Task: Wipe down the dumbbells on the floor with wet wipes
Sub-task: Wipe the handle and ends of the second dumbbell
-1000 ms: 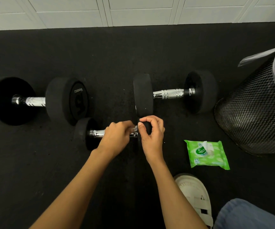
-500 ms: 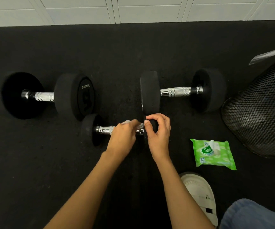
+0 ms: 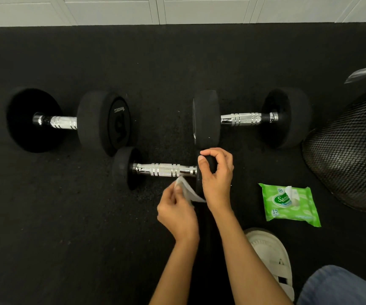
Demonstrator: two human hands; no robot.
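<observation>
So the small dumbbell point(image 3: 164, 169) is lying on its side on the black rubber floor point(image 3: 67, 216), pretty much dead centre, chrome handle running left to right with its left weight point(image 3: 122, 168) in plain sight. Its right weight point(image 3: 209, 164) is mostly hidden, because the right hand point(image 3: 218, 179) is on top of it, thumb and forefinger curled over the upper edge and the other fingers bent round the far side. The left hand point(image 3: 177, 214) sits just below the handle and pinches a white wet wipe point(image 3: 188, 192) between thumb and fingertips. The wipe is crumpled and its top corner comes right up under the chrome, though honestly I can't tell if it's touching the bar or just shy of it. Both forearms come in from the bottom edge. Behind that, up and to the left, there's a bigger dumbbell point(image 3: 63, 122) with a number on its inner plate, and that plate sits right next to the little one's left weight. Up and to the right is a third dumbbell point(image 3: 241, 118), whose left end sits just above the right hand. To the right of the hands, a green pack of wipes point(image 3: 290, 204) lies flat on the floor with a sheet poking out of the top. Further right is a black mesh bin point(image 3: 349, 159), cut off by the frame edge. Near the bottom right you can see a pale sandal point(image 3: 270, 254) and a bit of blue denim point(image 3: 340, 287). White panels point(image 3: 111, 9) run along the top where the floor ends.
</observation>
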